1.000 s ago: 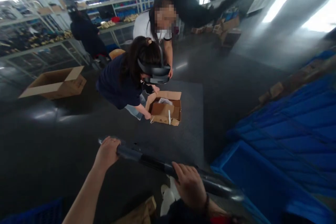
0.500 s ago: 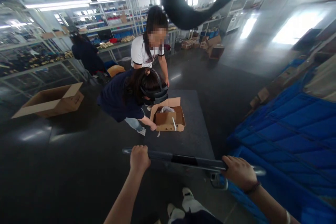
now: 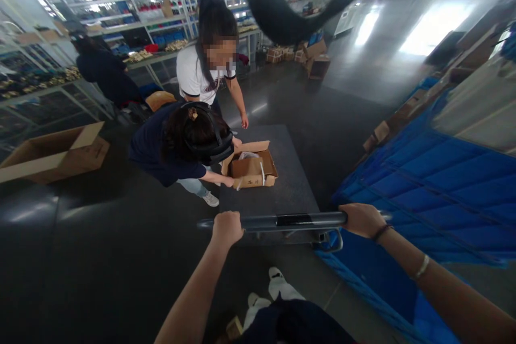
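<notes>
Both hands wrapped shut round the cart's push bar [image 3: 290,221], left hand [image 3: 227,227] and right hand [image 3: 360,219] set wide apart for steering, w/ 1 open carton [image 3: 252,169] on the flat deck [image 3: 290,193] ahead.

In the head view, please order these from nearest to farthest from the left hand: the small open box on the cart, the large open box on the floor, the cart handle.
1. cart handle, gripped by the left hand.
2. small open box, ahead on the cart deck.
3. large open box, far left on the floor.
</notes>
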The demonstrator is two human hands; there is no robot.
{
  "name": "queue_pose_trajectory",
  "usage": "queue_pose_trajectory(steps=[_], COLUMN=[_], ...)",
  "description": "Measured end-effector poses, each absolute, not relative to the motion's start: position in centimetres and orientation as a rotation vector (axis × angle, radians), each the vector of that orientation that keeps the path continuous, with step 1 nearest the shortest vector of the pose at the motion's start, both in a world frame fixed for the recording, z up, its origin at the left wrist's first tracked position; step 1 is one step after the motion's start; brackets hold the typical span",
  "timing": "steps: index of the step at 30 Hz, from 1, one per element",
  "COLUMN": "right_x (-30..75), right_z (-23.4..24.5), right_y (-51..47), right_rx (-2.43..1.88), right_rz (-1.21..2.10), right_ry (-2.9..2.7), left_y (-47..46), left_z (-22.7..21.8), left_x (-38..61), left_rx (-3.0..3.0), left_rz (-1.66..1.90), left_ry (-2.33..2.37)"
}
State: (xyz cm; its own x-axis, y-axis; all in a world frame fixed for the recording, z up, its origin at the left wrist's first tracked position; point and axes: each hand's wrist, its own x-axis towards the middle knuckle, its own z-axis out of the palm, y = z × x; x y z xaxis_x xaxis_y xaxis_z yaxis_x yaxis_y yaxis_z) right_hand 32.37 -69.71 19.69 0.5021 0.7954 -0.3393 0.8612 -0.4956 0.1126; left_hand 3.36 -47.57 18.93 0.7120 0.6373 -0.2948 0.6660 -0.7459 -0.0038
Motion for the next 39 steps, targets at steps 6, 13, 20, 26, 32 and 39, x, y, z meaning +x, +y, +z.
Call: queue_pose_trajectory(steps=[6,13,20,26,32,39], right_x=[31.6,30.0,30.1,30.1,30.1,29.5], right_z=[20.0,19.5,19.4,19.4,19.2,20.5], right_y=[-69.0,-68.9,-68.9,-69.0,-69.2,-69.5], right_rx=[2.398,2.391,2.413,2.386,2.380,2.393], right_rz=[-0.396,-0.375,-0.376,-0.381,-0.401,-0.457], right_ry=[1.458,1.500,1.487,1.487,1.497,1.496], left_y=[-46.2,-45.7,-45.8,-46.1,-46.4,-46.8], left_z=[19.3,19.1,19.1,19.4,19.9,19.5], left_x=[2.7,1.4,1.5,1.7,1.8,1.6], left_rx=[2.780,2.764,2.760,2.746,2.746,2.766], left_rz=[-0.490,-0.468,-0.433,-0.472,-0.501,-0.470], left_ry=[1.061,1.114,1.114,1.131,1.133,1.101])
